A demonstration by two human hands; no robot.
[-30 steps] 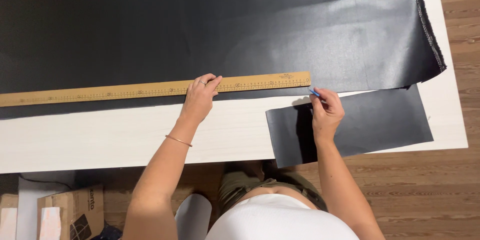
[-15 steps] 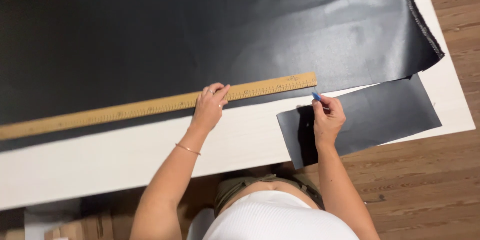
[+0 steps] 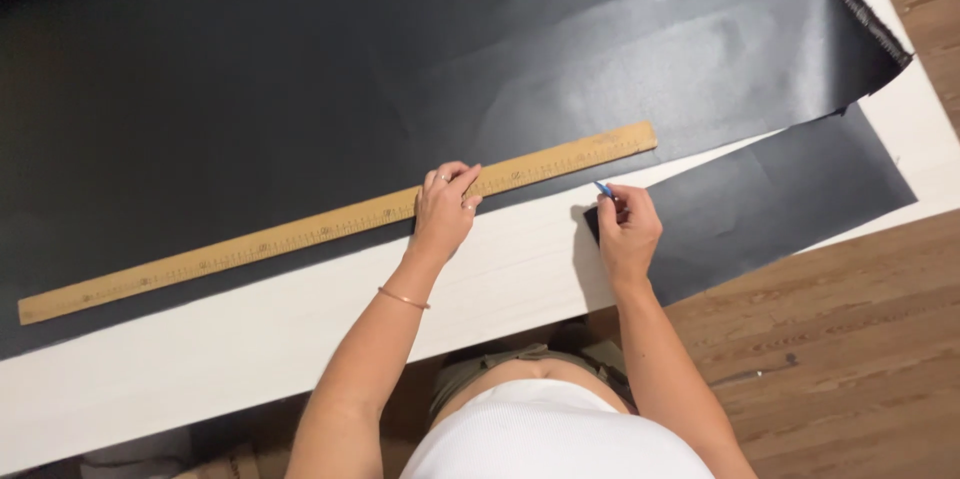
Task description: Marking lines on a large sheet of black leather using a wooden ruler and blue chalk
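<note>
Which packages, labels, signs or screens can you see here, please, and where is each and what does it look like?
No packages, labels, signs or screens show.
Ruler: the only marked thing; long tan wooden strip with fine dark markings, lying slantwise on the black sheet, under the left hand.
Marker: small, blue, plain, in the right hand, beside the smaller black piece.

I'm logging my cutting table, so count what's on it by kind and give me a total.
Black sheets: 2, large sheet and small piece
Wooden ruler: 1, under left hand
Blue marker: 1, in right hand
Total: 4
</note>
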